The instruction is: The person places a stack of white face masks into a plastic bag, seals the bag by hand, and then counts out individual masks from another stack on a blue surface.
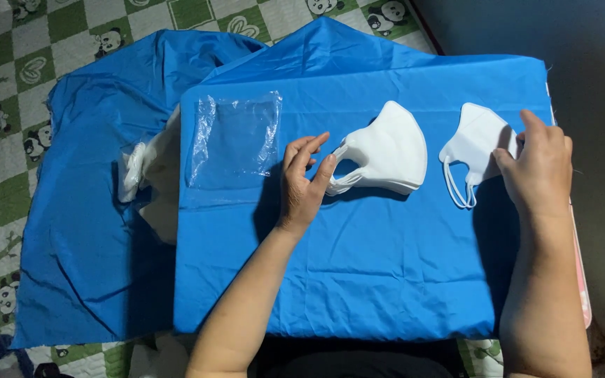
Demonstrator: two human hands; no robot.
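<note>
— two masks lie on the blue cloth [358,280], yes? why is each one with its own hand?
— it looks so. the left hand [304,178] is at the stack of masks [386,150] in the middle. its fingers are spread and loosely bent, and the fingertips [329,162] touch the ear-loop end. i judge it is open, only touching and steadying, not closed on anything.
— and the right hand [539,166]?
— it lies over the right side of the single mask [472,140]. thumb and fingers seem to pinch the edge, but the hand hides the contact, so i cannot tell if it really grips. the loops hang free toward the person.
— why is the bag [236,136] on the left?
— the clear plastic bag lies flat and apart from the masks, well left of the left hand. i think it is kept within easy reach. more plastic [134,171] sits at the board's left edge, half off it.
— is there room to move?
— much. the whole near half of the cloth is bare, and between the two masks there is a small gap. but the single mask is near the right edge, where the cloth ends at a dark floor [596,56], so that side is tight. the panda mat [8,126] is beyond the left edge.
</note>
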